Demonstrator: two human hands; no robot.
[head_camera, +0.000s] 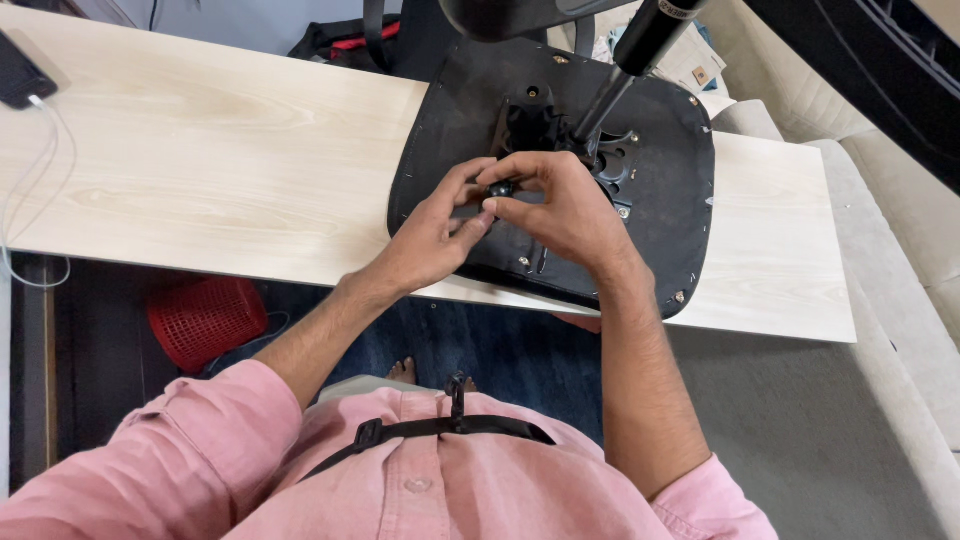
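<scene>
An upside-down chair seat (655, 215), black and flat, lay on the pale wooden table (220, 150). It hung a little over the table's near edge. Both hands met at the middle of the seat, just beside the metal plate (565, 135) where the black gas cylinder (640, 50) stuck up. The right hand (570, 215) had its grip pinched narrow on a small black knob (499, 187), held between thumb and fingertips. The left hand (430, 235) touched the seat just left of the knob, and its fingers curled toward it; I could not tell if that grip held anything, maybe a small part. A red basket (205, 320) sat on the floor under the table, left of the seat. A white cable (30, 190) ran along the table's far left end.
</scene>
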